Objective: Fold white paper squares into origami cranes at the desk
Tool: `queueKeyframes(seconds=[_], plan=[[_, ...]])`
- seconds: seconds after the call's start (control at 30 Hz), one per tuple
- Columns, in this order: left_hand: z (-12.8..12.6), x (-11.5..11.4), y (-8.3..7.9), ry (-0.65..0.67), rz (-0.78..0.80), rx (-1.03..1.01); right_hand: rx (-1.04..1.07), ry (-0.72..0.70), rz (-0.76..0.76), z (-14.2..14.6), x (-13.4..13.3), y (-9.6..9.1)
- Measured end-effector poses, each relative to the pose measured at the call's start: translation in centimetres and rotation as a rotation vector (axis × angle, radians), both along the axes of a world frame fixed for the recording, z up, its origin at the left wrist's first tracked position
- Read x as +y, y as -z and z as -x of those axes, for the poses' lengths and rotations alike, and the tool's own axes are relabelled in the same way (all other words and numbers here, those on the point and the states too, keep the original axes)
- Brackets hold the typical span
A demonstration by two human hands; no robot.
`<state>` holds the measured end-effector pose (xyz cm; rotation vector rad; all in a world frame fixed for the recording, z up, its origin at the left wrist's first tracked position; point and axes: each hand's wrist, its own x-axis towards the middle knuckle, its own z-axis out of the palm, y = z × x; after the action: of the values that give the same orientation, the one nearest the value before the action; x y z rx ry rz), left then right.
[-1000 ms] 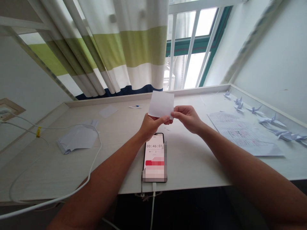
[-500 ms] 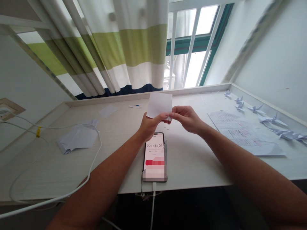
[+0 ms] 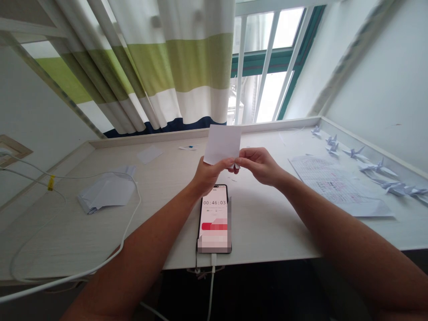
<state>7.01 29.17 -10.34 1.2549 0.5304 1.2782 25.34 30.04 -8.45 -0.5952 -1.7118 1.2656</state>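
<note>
A small white sheet of paper [image 3: 223, 143] is held up above the desk, tilted so that its broad face is toward me. My left hand [image 3: 209, 174] grips its lower edge, thumb in front and fingers behind. At the lower right corner my right hand [image 3: 257, 165] pinches the paper between thumb and fingers, right beside the left thumb tip. A small notch or crease shows between the two thumbs. Under the hands lies a phone [image 3: 214, 216] with a running timer on its screen.
Folded paper cranes [image 3: 377, 167] line the desk's right edge, beside a written sheet [image 3: 329, 187]. To the left lie a paper stack [image 3: 110, 191], a loose sheet [image 3: 150, 154] and a white cable [image 3: 132, 223] crossing over my left forearm. A small blue-and-white item [image 3: 189, 147] sits near the back.
The paper's upper edge has risen slightly and it stands a bit more upright. Both hands keep their hold at nearly the same place. The phone timer has advanced.
</note>
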Motion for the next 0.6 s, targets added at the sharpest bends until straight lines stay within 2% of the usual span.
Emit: queueKeyframes(seconds=[0.27,0.43,0.6], plan=[[0.08,0.12,0.14,-0.053,0.022,0.044,0.033,0.026,0.037,-0.05,0.16,-0.03],[0.33,0.41,0.58,-0.099,0.024,0.075,0.057,0.066,-0.001,0.13,-0.01,-0.19],[0.47,0.49,0.71,-0.054,0.045,0.063,0.004,0.107,-0.021,0.22,-0.06,-0.05]])
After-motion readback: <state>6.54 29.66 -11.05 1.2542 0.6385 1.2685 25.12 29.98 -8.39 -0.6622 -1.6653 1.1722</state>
